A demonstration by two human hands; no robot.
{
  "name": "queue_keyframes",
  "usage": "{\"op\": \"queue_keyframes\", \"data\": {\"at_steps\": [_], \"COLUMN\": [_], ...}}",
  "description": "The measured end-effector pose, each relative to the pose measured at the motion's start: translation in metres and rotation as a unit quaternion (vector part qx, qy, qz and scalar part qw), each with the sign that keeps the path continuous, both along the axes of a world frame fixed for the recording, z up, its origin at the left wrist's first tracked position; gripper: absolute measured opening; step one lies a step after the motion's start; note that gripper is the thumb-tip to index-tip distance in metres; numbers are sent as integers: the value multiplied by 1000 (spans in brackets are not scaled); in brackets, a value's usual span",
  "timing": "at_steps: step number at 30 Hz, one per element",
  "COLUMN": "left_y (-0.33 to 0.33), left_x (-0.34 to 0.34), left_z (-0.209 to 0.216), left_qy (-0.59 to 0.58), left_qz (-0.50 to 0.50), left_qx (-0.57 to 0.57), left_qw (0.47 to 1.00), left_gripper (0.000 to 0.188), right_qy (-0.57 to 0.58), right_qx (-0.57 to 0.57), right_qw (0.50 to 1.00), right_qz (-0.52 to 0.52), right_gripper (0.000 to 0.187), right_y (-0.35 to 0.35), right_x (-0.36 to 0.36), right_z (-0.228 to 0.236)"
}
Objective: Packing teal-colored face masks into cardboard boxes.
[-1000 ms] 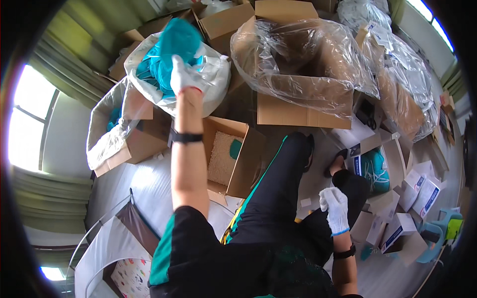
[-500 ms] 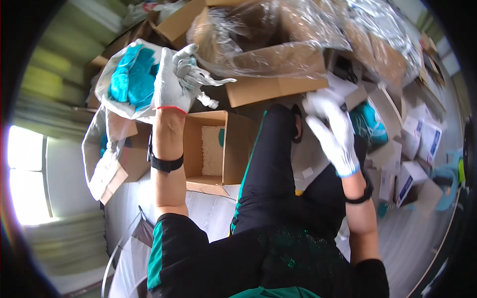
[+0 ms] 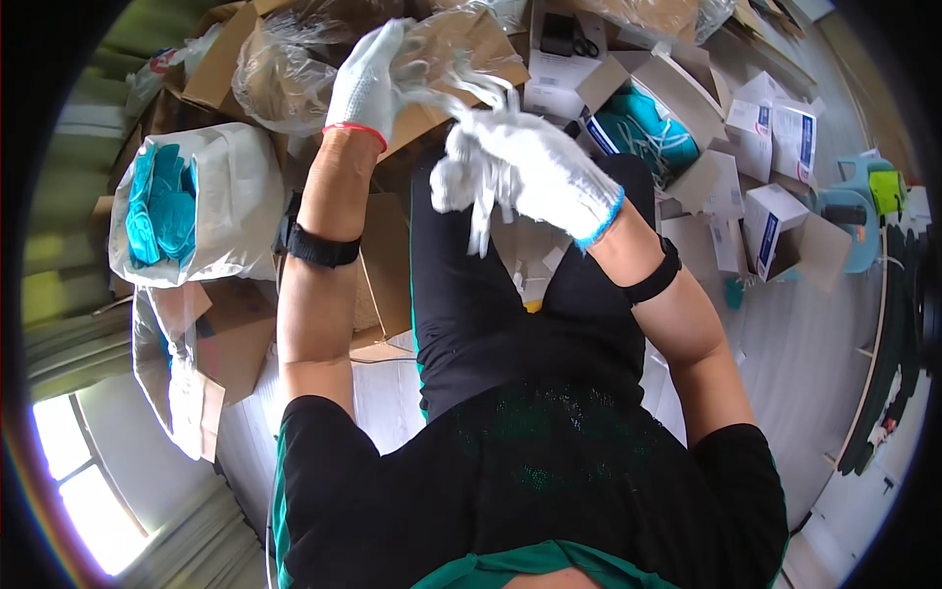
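My left hand (image 3: 363, 88), in a white knit glove with a red cuff, is raised at the upper left. Its fingers are partly blurred, and white strips run from them toward the other hand. My right hand (image 3: 535, 172), in a white glove with a blue cuff, is closed around a bundle of white cloth-like strips (image 3: 481, 211). Loose ends hang below and stick up above it. Both hands are above my lap, close together. A white sack (image 3: 240, 201) holding teal pieces (image 3: 162, 211) stands left of my left forearm.
Ahead lie cardboard boxes (image 3: 476, 49) with clear plastic wrap (image 3: 289, 74). To the right are an open white box (image 3: 677, 83) with teal items (image 3: 638, 133), several small white boxes (image 3: 770, 226) and a light blue stool (image 3: 859, 211). A brown box (image 3: 388, 275) stands beside my left leg.
My right hand has come left and closed on the bundle of white strips, which my left hand held earlier. My left hand is higher, and the view has shifted right.
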State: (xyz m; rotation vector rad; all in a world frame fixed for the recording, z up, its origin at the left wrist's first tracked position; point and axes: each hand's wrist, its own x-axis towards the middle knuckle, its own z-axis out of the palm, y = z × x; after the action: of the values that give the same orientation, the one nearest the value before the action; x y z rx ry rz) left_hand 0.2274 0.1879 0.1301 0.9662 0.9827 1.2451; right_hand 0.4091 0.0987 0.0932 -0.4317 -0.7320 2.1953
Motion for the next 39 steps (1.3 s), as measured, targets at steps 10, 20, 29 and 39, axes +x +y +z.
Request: {"op": "queue_keyframes", "data": {"at_steps": [10,20,29,39], "left_y": [-89,-119,-111,-100], "left_x": [47,86,79,73], "left_z": [-68,-60,-51,-72], "left_qy": [2,395,265,273], "left_qz": [-93,30,-141,-211], "left_qx": [-82,150,-17,3], "left_qw": [992,906,954,939], "left_gripper": [37,42,18,32], "right_qy": [-279,-290,-602,-664], "right_qx": [251,194,532,530], "right_qw": [879,905,498,453], "right_qz": [-295,-244,-328,-271], "right_gripper": [48,48,33,33], "right_y": [8,-20,-3,-1], "right_x": [40,33,67,62], "right_z": [-39,-4,-32,-20]}}
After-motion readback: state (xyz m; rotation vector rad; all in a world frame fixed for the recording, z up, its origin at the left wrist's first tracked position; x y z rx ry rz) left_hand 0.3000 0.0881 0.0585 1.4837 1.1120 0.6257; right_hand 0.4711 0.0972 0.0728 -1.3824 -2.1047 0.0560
